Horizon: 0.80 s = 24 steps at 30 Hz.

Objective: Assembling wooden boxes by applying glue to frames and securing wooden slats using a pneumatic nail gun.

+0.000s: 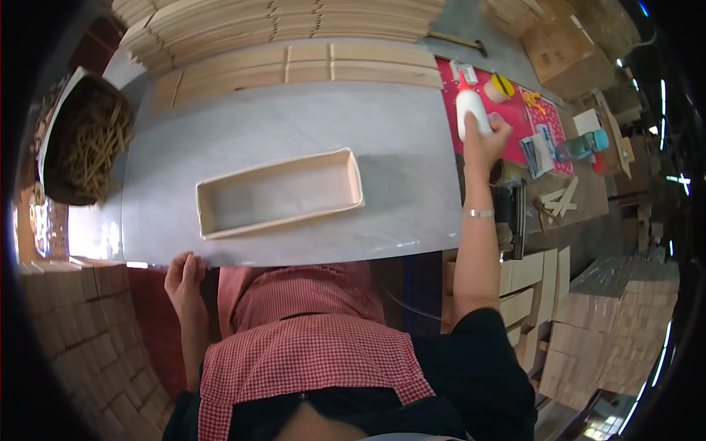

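**Clerk A:** White plastic glue bottle (471, 109), one item: it is standing upright on the pink mat (515, 110) at the right end of the grey table (294, 125). The right hand (485, 138) is wrapping around its lower body, fingers closing on it from the near side.

**Clerk B:** Noting it. Left hand (183, 275)?

**Clerk A:** It is resting at the near edge of the table, fingers curling up against the edge and lying together, pinching nothing. A silver bracelet (479, 213) is sitting on the right wrist.

**Clerk B:** Items on the table top?

**Clerk A:** Long shallow wooden tray (279, 193), pale and rectangular, lying open side up near the middle of the table and slightly skewed. It is lying well apart from both hands.

**Clerk B:** Far side?

**Clerk A:** Flat wooden slats (294, 70) are lying in rows along the far edge, with taller stacks of the same behind them. A dark basket of thin sticks (88, 143) is sitting off the left end.

**Clerk B:** Around the mat?

**Clerk A:** A yellow round object (499, 87) is lying just beyond the bottle, and a teal container (585, 144) is lying to the right of the mat. Stacked pale wooden blocks (73, 331) are filling the lower left, and more are piling up at lower right.

**Clerk B:** Clothing?

**Clerk A:** A red checked apron (309, 338) is covering the person's front.
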Available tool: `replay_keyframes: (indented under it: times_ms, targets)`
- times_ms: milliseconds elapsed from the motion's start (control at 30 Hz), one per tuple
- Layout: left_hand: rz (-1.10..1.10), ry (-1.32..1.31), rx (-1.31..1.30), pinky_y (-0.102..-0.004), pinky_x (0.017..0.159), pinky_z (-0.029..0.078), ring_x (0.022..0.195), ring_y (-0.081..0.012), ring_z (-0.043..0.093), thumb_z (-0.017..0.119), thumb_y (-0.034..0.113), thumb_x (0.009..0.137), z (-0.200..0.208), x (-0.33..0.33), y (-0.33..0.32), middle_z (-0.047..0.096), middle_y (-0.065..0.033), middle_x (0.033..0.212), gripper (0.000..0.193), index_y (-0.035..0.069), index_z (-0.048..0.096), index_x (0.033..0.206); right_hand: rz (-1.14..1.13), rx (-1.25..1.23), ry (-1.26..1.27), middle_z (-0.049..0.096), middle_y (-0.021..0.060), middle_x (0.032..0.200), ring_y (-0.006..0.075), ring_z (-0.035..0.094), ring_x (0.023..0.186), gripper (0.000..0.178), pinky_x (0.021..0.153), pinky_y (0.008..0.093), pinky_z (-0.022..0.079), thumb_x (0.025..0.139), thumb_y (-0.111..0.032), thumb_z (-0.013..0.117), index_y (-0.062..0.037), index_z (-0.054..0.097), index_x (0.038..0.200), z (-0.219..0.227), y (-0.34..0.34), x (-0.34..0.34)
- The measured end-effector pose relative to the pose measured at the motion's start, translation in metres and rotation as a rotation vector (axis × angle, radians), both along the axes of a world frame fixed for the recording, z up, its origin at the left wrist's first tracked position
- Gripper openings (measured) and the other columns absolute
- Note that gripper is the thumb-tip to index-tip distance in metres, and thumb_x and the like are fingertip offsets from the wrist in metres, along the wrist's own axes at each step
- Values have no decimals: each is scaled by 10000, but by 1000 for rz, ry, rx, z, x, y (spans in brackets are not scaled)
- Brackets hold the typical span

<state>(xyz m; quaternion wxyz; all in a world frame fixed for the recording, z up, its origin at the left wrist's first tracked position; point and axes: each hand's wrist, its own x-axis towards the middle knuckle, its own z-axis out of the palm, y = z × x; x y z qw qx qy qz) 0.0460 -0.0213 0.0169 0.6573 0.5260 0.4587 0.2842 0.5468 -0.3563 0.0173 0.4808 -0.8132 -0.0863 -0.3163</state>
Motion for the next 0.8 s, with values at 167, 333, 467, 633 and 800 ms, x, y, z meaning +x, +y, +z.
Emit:
replay_keyframes:
  times_ms: [167, 333, 467, 633, 800]
  targets:
    - [62, -7, -1, -211, 791, 470, 835, -100, 578, 660, 142, 978, 1, 13, 3, 655, -36, 973, 157, 33, 666, 1092, -120, -370, 353, 675, 204, 946, 358, 682, 782, 475, 689, 445, 570, 823, -332, 747, 46, 635, 1087, 2, 5, 102]
    - [88, 37, -48, -214, 827, 463, 864, -102, 585, 652, 154, 985, 19, 21, -9, 659, -39, 988, 181, 34, 657, 1120, -342, -672, 518, 740, 174, 980, 366, 698, 939, 375, 771, 496, 563, 834, -323, 740, -12, 732, 1042, -7, -24, 132]
    - [4, 193, 9, -221, 797, 488, 835, -126, 616, 686, 200, 969, -9, 7, 22, 677, -48, 976, 232, 49, 670, 1144, -88, -934, 597, 746, 186, 984, 337, 706, 944, 242, 793, 431, 569, 736, -198, 795, -49, 790, 926, -22, -79, 149]
    - [-35, 237, 45, -239, 872, 478, 896, -125, 610, 641, 194, 997, -6, 10, 32, 681, -56, 986, 220, 41, 655, 1153, -156, -644, 511, 716, 210, 934, 411, 682, 871, 298, 766, 435, 540, 810, -204, 735, -10, 626, 1008, 34, -91, 84]
    - [-144, 196, 66, -257, 929, 490, 942, -149, 633, 642, 214, 997, -13, 0, 47, 693, -66, 1011, 236, 42, 658, 1157, -696, -420, -26, 701, 192, 1057, 370, 643, 982, 394, 880, 441, 516, 835, -241, 671, -2, 678, 1149, 32, -235, -86]
